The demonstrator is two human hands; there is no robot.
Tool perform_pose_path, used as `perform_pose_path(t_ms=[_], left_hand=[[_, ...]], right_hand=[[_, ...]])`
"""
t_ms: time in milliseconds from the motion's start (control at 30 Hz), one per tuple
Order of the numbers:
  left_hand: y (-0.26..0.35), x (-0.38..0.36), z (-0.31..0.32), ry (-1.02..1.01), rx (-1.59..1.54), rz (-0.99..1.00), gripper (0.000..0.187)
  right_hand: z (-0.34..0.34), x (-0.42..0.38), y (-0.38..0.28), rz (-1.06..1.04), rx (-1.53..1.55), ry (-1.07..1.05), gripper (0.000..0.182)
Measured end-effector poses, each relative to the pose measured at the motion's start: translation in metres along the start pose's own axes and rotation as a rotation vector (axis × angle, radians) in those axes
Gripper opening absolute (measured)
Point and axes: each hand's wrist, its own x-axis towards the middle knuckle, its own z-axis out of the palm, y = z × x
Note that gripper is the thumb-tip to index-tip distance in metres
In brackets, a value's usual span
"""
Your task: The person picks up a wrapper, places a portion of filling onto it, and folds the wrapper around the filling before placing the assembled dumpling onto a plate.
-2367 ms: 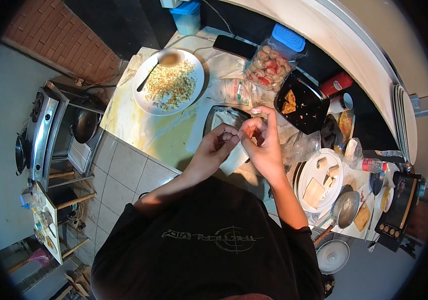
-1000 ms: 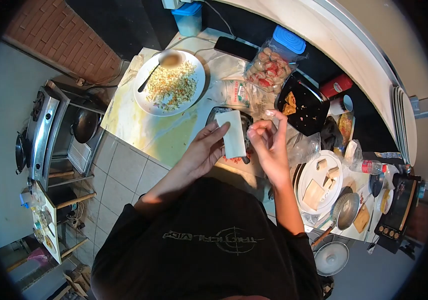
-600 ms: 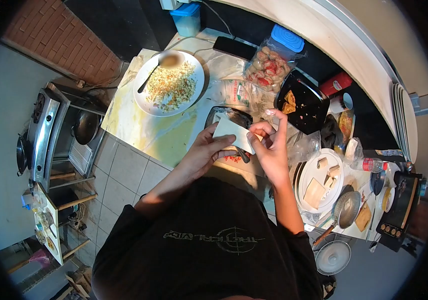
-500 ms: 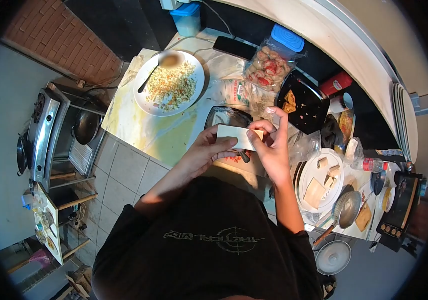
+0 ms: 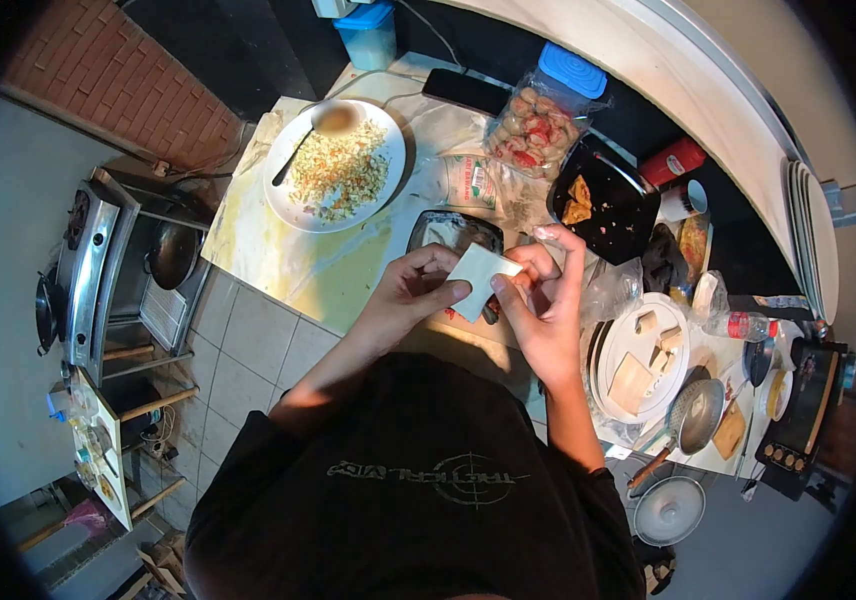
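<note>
Between my hands, over the counter's front edge, is a thin, pale, square pastry wrapper [image 5: 478, 283], tilted with one corner up. My left hand [image 5: 410, 298] pinches its left side, thumb on the near face and the other fingers behind. At the right side, my right hand [image 5: 550, 318] holds the edge between thumb and fingers, with the index finger raised. Just behind the wrapper sits a small black tray [image 5: 456, 222], partly covered. A white plate [image 5: 286, 205] of chopped filling [image 5: 343, 170] with a spoon [image 5: 336, 120] stands further left.
To the right, a white plate [image 5: 675, 385] bears pale square sheets [image 5: 630, 383] and scraps. A black dish [image 5: 620, 215] holds fried pieces. Behind are a bag of round items [image 5: 533, 135] and a red bottle [image 5: 673, 162]. A small pan [image 5: 696, 418] stands far right.
The wrapper has turned from lying nearly level to a tilted position, one corner up, showing more of its face. Both hands keep hold of it and have shifted slightly.
</note>
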Motion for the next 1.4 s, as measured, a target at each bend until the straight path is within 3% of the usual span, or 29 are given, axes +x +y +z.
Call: perform_pose_path(t_ms=[300,900,1333,1400], left_hand=[[0.015,-0.001,0.021,0.069,0.186,0.055,0.016],[0.011,0.01,0.037,0.21,0.103,0.19,0.016],[0.009,0.004,0.032,0.202,0.06,0.144,0.019],[0.014,0.0,0.029,0.178,0.075,0.029,0.016]], right_hand=[[0.0,0.002,0.002,-0.024,-0.018,0.02,0.06],[0.002,0.006,-0.003,-0.127,0.122,0.041,0.063],[0.002,0.005,0.0,-0.106,0.159,0.049,0.06],[0.004,0.005,0.001,-0.103,0.152,0.035,0.06]])
